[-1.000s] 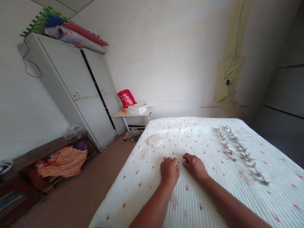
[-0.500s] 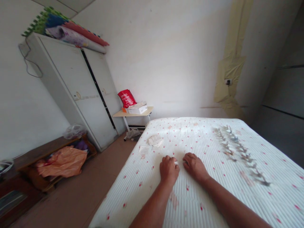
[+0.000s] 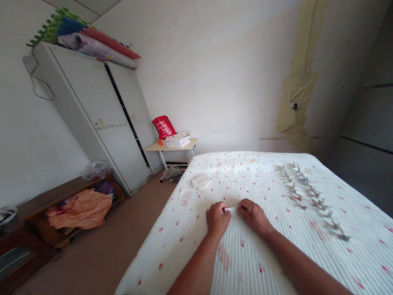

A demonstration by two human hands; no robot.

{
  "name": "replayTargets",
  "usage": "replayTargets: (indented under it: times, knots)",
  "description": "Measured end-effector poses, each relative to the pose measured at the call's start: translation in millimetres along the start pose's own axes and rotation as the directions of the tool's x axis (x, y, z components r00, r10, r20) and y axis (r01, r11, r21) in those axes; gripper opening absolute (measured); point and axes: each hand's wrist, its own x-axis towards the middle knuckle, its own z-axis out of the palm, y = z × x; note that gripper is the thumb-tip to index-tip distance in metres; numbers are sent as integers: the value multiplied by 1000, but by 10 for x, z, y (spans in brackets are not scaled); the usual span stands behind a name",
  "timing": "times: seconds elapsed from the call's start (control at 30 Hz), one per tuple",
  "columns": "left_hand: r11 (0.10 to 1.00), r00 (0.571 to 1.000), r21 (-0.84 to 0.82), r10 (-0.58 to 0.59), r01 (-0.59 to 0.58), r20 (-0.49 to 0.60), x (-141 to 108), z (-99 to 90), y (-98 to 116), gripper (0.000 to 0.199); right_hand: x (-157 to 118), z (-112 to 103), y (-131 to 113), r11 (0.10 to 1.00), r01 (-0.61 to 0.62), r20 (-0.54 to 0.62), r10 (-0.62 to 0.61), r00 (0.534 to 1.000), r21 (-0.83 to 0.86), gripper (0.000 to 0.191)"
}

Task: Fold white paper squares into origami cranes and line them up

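My left hand (image 3: 217, 220) is closed in a pinch on a small strip of white paper (image 3: 231, 208). The strip spans the short gap to my right hand (image 3: 254, 215), whose fingers are closed on its other end. Both hands are low over the quilted bed cover (image 3: 245, 262), and my fingers hide most of the paper. Beyond my left hand lies a small pile of printed paper sheets (image 3: 201, 181), with a single sheet (image 3: 186, 194) beside it. To the right, several small folded paper figures (image 3: 316, 196) stand in two rows; they look like cranes.
A small table (image 3: 172, 148) past the bed's far left corner holds a red bag (image 3: 165, 127) and a white box (image 3: 178, 141). A grey cabinet (image 3: 92, 106) stands to the left. Near it, an orange plastic bag (image 3: 82, 209) hangs from a low wooden shelf unit (image 3: 58, 190).
A thin white strip of paper now shows between my hands, where before only a small bit showed at my left fingers. My hands have shifted slightly; everything else stays put.
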Motion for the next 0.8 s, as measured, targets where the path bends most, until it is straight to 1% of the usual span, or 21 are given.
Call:
replayTargets:
  times: [0.07, 0.13, 0.23, 0.33, 0.43, 0.53, 0.8]
  knots:
    - [996, 1000, -85, 26, -26, 0, 4, 8, -31, 15, -13, -4, 13, 993, -23, -17, 26, 1000, 119, 12]
    - [982, 998, -177, 59, -62, -24, 14, 21, -66, 14, -24, -6, 17, 970, -64, -20, 70, 997, 235, 11]
    - [944, 994, -311, 95, -109, -61, 27, 45, -114, 12, -35, -4, 25, 915, -152, 25, 154, 988, 374, 14]
    - [914, 992, -388, 108, -122, -59, 31, 56, -140, 11, -42, 8, 52, 867, -208, 68, 199, 978, 453, 21]
    - [902, 992, -413, 114, -124, -49, 27, 53, -145, 10, -45, 25, 85, 848, -211, 74, 201, 977, 486, 25]
    - [900, 993, -420, 110, -120, -47, 23, 47, -141, 9, -48, 31, 93, 843, -217, 83, 203, 976, 493, 25]
    - [911, 995, -399, 98, -100, -25, 10, -2, -105, 12, -51, 0, 37, 855, -218, 72, 209, 975, 470, 25]
